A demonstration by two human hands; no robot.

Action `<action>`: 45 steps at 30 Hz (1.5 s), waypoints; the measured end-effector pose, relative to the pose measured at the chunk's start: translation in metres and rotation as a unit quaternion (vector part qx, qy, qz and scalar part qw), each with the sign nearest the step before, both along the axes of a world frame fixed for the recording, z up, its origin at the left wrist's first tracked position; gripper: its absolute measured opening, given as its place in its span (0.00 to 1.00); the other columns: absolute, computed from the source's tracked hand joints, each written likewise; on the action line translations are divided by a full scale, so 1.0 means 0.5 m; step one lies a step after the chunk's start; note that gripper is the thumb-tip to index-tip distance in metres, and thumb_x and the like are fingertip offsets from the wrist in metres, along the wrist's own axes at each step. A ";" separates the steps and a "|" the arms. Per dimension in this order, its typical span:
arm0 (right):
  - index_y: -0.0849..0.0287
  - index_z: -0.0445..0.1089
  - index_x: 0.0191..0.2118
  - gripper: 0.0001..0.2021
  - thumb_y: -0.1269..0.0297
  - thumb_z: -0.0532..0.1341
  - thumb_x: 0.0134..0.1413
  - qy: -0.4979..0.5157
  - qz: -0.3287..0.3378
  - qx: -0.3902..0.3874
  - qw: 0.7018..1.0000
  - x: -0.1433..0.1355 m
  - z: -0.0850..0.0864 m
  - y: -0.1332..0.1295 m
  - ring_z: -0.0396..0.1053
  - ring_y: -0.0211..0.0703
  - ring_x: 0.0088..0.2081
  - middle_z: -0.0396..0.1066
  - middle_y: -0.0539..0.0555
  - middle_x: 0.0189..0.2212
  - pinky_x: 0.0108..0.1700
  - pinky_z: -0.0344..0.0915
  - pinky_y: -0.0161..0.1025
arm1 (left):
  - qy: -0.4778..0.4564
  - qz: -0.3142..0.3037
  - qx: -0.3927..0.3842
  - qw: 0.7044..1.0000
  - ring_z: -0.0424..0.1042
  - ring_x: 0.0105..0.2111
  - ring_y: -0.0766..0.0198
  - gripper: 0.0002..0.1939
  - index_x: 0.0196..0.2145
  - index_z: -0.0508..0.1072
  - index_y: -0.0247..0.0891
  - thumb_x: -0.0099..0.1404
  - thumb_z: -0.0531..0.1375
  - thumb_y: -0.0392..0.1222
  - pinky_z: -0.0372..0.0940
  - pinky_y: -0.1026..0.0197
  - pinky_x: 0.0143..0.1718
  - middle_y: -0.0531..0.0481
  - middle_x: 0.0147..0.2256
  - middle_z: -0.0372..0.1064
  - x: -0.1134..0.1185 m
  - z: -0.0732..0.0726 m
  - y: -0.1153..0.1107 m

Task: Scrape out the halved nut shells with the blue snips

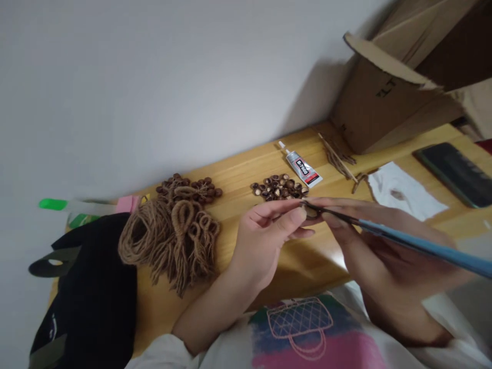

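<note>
My left hand [265, 238] pinches a small nutshell [310, 211] between thumb and fingertips, over the front part of the table. My right hand [388, 251] grips a slim paintbrush [415, 240] with a blue handle and a dark front part. The brush's tip meets the shell between my two hands; fingers partly hide this contact. Just beyond my hands lies a pile of brown nutshells [279, 187], several with pale insides facing up. A silver tube of B-7000 glue [303, 166] rests behind the pile.
Brown twine [140, 236] and braided cord pieces [188, 241] lie left, by a cluster of brown beads [188, 188]. A black cloth item [96, 287] covers the left end. On the right are thin sticks [338, 158], a white tissue [403, 192], a phone [457, 173] and a cardboard box [369, 107].
</note>
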State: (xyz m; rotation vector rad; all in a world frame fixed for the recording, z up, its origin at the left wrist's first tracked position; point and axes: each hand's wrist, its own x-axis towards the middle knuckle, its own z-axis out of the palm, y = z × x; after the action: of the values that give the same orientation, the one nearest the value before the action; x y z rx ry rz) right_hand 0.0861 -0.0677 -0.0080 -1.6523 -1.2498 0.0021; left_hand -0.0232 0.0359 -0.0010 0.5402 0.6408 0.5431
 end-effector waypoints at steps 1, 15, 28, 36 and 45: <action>0.44 0.76 0.48 0.18 0.74 0.66 0.55 0.000 -0.009 0.005 1.000 0.002 -0.001 0.002 0.78 0.30 0.45 0.78 0.38 0.46 0.55 0.72 0.27 | 0.006 -0.003 0.002 1.000 0.81 0.26 0.68 0.12 0.27 0.83 0.41 0.43 0.79 0.42 0.74 0.72 0.27 0.55 0.26 0.81 0.006 -0.002 0.002; 0.50 0.75 0.47 0.19 0.77 0.67 0.50 0.039 0.124 0.061 0.990 0.225 -0.006 -0.022 0.79 0.38 0.43 0.80 0.46 0.43 0.47 0.78 0.37 | 0.052 0.054 0.044 0.996 0.80 0.25 0.66 0.08 0.27 0.84 0.40 0.49 0.77 0.40 0.73 0.70 0.27 0.50 0.26 0.81 0.172 0.011 -0.058; 0.49 0.76 0.48 0.24 0.83 0.66 0.49 0.175 0.132 0.157 0.963 0.165 -0.046 -0.021 0.79 0.38 0.42 0.80 0.45 0.43 0.47 0.79 0.38 | 0.026 0.197 0.005 0.980 0.81 0.28 0.69 0.08 0.27 0.84 0.42 0.49 0.77 0.39 0.74 0.73 0.30 0.55 0.29 0.82 0.162 0.016 -0.142; 0.52 0.76 0.42 0.15 0.78 0.67 0.51 0.144 0.071 0.147 0.976 0.015 -0.005 0.001 0.80 0.38 0.41 0.80 0.45 0.40 0.46 0.79 0.34 | 0.002 0.138 -0.004 0.990 0.81 0.27 0.66 0.12 0.26 0.83 0.43 0.43 0.79 0.41 0.75 0.70 0.29 0.54 0.27 0.82 0.024 0.021 -0.097; 0.54 0.75 0.40 0.12 0.78 0.66 0.53 0.108 0.040 0.122 0.986 -0.095 0.046 0.010 0.79 0.33 0.42 0.80 0.43 0.40 0.47 0.78 0.30 | -0.054 0.081 0.010 0.995 0.81 0.26 0.70 0.10 0.27 0.84 0.43 0.45 0.78 0.39 0.73 0.76 0.27 0.56 0.27 0.82 -0.083 0.035 -0.058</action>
State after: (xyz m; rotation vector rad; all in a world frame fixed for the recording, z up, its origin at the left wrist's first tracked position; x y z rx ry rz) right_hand 0.0387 -0.0628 0.0150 -1.3527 -1.1030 0.0739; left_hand -0.0649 0.0070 0.0163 0.4763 0.5805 0.7274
